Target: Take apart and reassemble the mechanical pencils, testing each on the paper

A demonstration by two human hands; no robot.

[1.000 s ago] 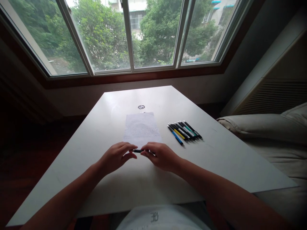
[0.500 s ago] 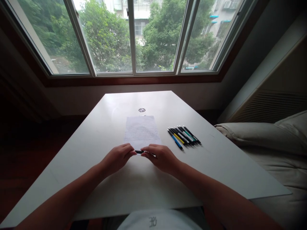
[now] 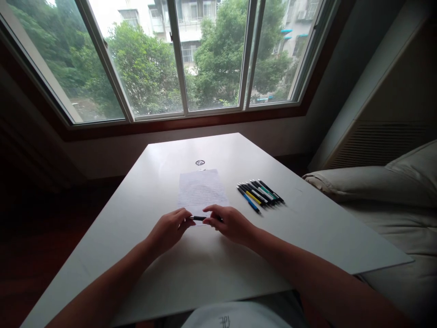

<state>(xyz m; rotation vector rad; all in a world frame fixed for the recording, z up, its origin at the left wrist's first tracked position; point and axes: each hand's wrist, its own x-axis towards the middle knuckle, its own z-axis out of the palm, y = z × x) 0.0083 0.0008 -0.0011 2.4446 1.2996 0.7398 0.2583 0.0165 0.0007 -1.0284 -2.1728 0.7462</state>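
A black pen (image 3: 198, 218) lies sideways between my two hands, over the near edge of a lined paper sheet (image 3: 202, 189). My left hand (image 3: 171, 228) is closed and pinches the silvery left end of the pen. My right hand (image 3: 232, 224) has the other end against its thumb and curled fingers, while its index finger is raised off the barrel. Part of that end is hidden by the fingers. To the right of the paper, several pens (image 3: 261, 195) with blue, yellow, white, green and black barrels lie side by side in a slanted row.
The white table (image 3: 136, 282) carries a small round black mark (image 3: 200, 162) beyond the paper. A pale sofa (image 3: 368, 187) stands along the right side. Behind the table is a wall with a wide window (image 3: 211, 68).
My right index finger has lifted from the pen, and more of the barrel shows between my hands. The camera view has tilted slightly.
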